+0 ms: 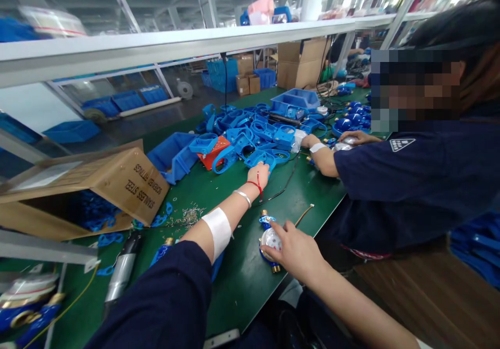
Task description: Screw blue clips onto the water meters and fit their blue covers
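Note:
My left hand (259,176) is stretched out to a pile of light-blue plastic ring-shaped housings (250,130). Its fingers are closed at the edge of the nearest blue plastic housing (269,157), and the fingertips are partly hidden. Close to the table's front edge, my right hand (295,250) grips a water meter (271,240) with a blue body, brass ends and a pale round dial. Its thumb and fingers lie over the dial, covering part of it. A thin cable (304,214) with a small white plug lies just beyond that hand.
Left of the pile are a blue bin (172,156) and an open cardboard box (133,182). Small screws (190,216) and a power screwdriver (123,268) lie on the green table (242,297). A co-worker (406,182) sits at the right, hands on parts. A shelf (195,41) crosses above.

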{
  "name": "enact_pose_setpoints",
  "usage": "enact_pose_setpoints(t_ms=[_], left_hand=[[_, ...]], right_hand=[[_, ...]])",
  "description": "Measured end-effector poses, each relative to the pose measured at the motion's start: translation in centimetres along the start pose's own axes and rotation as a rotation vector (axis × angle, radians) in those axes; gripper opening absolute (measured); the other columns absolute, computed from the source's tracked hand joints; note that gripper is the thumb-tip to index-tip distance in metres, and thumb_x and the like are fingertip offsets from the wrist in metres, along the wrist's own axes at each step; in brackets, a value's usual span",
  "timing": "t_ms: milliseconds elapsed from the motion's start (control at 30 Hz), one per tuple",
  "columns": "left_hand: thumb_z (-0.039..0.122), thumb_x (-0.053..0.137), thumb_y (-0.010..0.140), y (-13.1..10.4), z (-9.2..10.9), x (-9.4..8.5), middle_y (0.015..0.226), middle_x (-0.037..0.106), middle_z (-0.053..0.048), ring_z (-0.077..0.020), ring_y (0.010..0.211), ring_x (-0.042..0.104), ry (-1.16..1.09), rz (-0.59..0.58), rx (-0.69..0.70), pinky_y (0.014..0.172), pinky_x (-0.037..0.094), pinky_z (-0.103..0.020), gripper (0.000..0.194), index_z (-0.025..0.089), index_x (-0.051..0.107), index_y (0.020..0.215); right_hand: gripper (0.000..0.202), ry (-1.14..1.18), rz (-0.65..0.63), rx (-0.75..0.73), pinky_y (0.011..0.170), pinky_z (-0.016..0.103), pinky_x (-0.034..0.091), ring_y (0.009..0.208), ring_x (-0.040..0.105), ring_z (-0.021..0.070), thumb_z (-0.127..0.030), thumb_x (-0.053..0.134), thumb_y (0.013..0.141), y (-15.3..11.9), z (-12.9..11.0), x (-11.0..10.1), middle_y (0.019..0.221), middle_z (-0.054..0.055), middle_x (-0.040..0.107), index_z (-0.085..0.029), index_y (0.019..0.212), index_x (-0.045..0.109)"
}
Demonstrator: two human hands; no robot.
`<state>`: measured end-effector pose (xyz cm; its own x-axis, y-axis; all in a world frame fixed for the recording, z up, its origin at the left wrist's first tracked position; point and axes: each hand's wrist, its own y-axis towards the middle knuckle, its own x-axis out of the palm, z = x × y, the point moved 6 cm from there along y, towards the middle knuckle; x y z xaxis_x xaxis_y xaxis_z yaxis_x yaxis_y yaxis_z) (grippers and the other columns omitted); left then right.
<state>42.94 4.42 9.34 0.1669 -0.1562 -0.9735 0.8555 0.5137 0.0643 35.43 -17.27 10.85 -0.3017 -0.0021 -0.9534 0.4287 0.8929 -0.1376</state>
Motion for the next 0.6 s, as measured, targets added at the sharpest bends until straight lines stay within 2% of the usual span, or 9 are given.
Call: enact_pose_setpoints(t_ms=[100, 233, 333, 400, 467, 500, 567, 600], left_hand=[[0.028, 0.045, 0.092, -0.9, -0.1, -1.2, 0.106, 0.061, -0.013, -0.0221, 0.099, 0.058, 0.012, 0.064, -0.001, 0.084, 0.044, -0.033, 0.024, 0.012, 0.061, 0.098], [0.032, 0.045, 0.091, -3.3, 0.0, -2.9, 0.088, 0.065, -0.01, -0.0205, 0.085, 0.061, 0.008, 0.109, 0.01, 0.073, 0.042, -0.029, 0.024, 0.015, 0.062, 0.093], [0.034, 0.046, 0.091, -5.9, 0.3, -4.1, 0.082, 0.065, -0.007, -0.0187, 0.078, 0.061, -0.003, 0.13, 0.046, 0.067, 0.04, -0.026, 0.024, 0.017, 0.062, 0.087], [0.033, 0.047, 0.091, -7.8, 0.6, -4.8, 0.08, 0.065, -0.006, -0.0177, 0.076, 0.06, -0.016, 0.142, 0.087, 0.066, 0.038, -0.025, 0.022, 0.017, 0.061, 0.084], [0.031, 0.048, 0.091, -9.7, 0.7, -5.3, 0.079, 0.065, -0.005, -0.0169, 0.076, 0.06, -0.036, 0.15, 0.137, 0.066, 0.038, -0.025, 0.021, 0.018, 0.06, 0.082], [0.031, 0.047, 0.091, -10.5, 0.7, -5.4, 0.079, 0.065, -0.004, -0.0167, 0.077, 0.06, -0.048, 0.151, 0.16, 0.067, 0.038, -0.025, 0.021, 0.018, 0.06, 0.082], [0.031, 0.046, 0.092, -11.9, 0.7, -5.6, 0.08, 0.065, -0.004, -0.0166, 0.077, 0.06, -0.073, 0.146, 0.192, 0.068, 0.039, -0.025, 0.021, 0.018, 0.06, 0.083], [0.031, 0.045, 0.092, -12.5, 0.6, -5.7, 0.081, 0.065, -0.004, -0.0169, 0.078, 0.06, -0.086, 0.141, 0.2, 0.069, 0.039, -0.025, 0.022, 0.018, 0.06, 0.083]], right_hand=[[0.069, 0.065, 0.029, -0.069, 0.078, 0.038, 0.049, 0.094, 0.06, 0.0288, -0.062, 0.055, 0.075, -0.4, -1.0, 0.5, 0.104, 0.01, 0.055, -0.032, 0.135, 0.039], [0.069, 0.137, 0.05, -0.082, 0.084, 0.04, 0.047, 0.103, 0.056, 0.03, -0.057, 0.062, 0.073, -0.7, -1.7, 0.7, 0.11, 0.012, 0.054, -0.033, 0.134, 0.042], [0.068, 0.253, 0.046, -0.065, 0.083, 0.04, 0.045, 0.103, 0.056, 0.0296, -0.056, 0.061, 0.073, -0.6, -0.7, 0.5, 0.112, 0.01, 0.055, -0.035, 0.134, 0.041], [0.062, 0.403, 0.072, -0.001, 0.084, 0.038, 0.043, 0.099, 0.058, 0.0266, -0.056, 0.058, 0.076, -0.2, 1.1, 0.4, 0.113, 0.009, 0.057, -0.033, 0.132, 0.045], [0.049, 0.523, 0.104, 0.107, 0.08, 0.035, 0.042, 0.089, 0.06, 0.024, -0.054, 0.048, 0.082, 0.5, 3.5, 1.0, 0.104, 0.011, 0.062, -0.022, 0.117, 0.059], [0.046, 0.559, 0.105, 0.152, 0.076, 0.033, 0.042, 0.082, 0.061, 0.0228, -0.053, 0.045, 0.084, 1.0, 4.5, 1.6, 0.093, 0.012, 0.065, -0.017, 0.102, 0.066], [0.047, 0.61, 0.074, 0.188, 0.066, 0.03, 0.04, 0.066, 0.059, 0.0198, -0.05, 0.044, 0.085, 2.2, 5.8, 3.1, 0.066, 0.01, 0.063, -0.013, 0.071, 0.069], [0.045, 0.649, 0.06, 0.188, 0.063, 0.028, 0.039, 0.061, 0.057, 0.0179, -0.047, 0.047, 0.084, 2.8, 6.0, 3.9, 0.059, 0.008, 0.061, -0.013, 0.063, 0.068]])
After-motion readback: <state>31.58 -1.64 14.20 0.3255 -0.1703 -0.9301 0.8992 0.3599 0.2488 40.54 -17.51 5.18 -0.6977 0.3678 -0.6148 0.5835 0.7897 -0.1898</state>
